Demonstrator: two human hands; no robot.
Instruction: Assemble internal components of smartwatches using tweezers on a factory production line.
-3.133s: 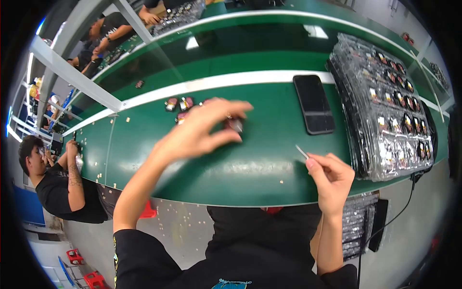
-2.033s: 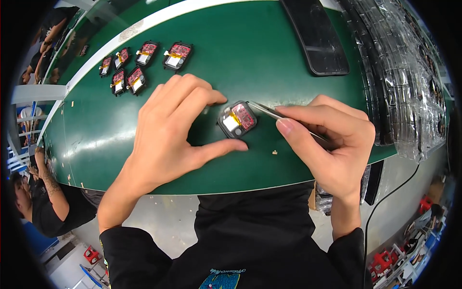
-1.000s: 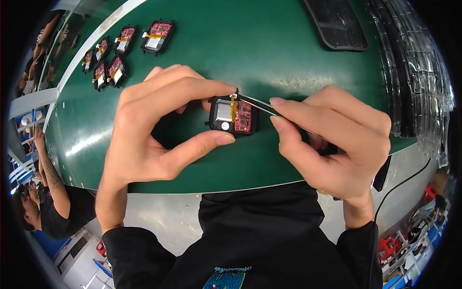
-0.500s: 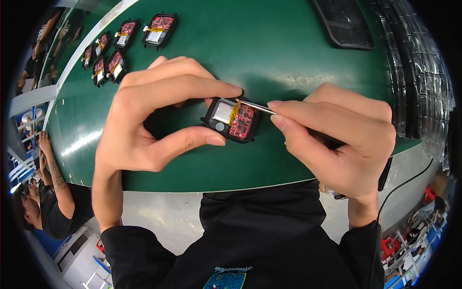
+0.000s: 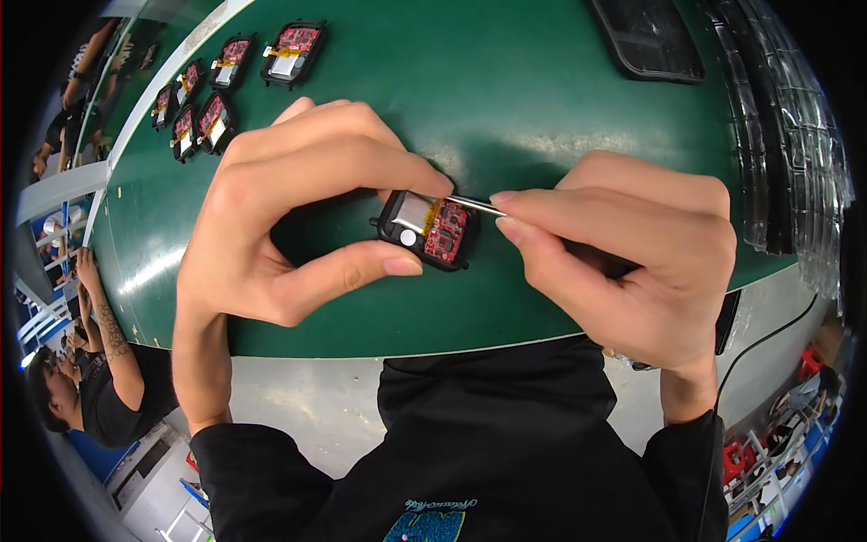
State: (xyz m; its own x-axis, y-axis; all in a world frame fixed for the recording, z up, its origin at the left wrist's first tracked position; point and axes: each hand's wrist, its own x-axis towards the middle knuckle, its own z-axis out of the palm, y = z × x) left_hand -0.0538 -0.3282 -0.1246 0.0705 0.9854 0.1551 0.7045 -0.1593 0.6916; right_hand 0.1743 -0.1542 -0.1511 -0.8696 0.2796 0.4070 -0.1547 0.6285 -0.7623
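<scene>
My left hand (image 5: 298, 212) pinches a small black electronic module (image 5: 424, 230) between thumb and fingers, just above the green table (image 5: 506, 99). The module lies open side up, showing a red circuit board, a silver cell and a yellow strip. My right hand (image 5: 623, 262) grips thin metal tweezers (image 5: 474, 205), whose tips touch the module's upper right edge beside the yellow strip.
Several more open modules (image 5: 230, 81) with red boards lie in a loose row at the table's far left. A black tray (image 5: 650, 36) sits at the far right, next to a stack of clear blister trays (image 5: 795, 154). Another person (image 5: 90, 379) works at lower left.
My left hand fetched a module from the far group and brought it near. Both hands came closer to the camera, and the tweezer tips now rest on the module's edge.
</scene>
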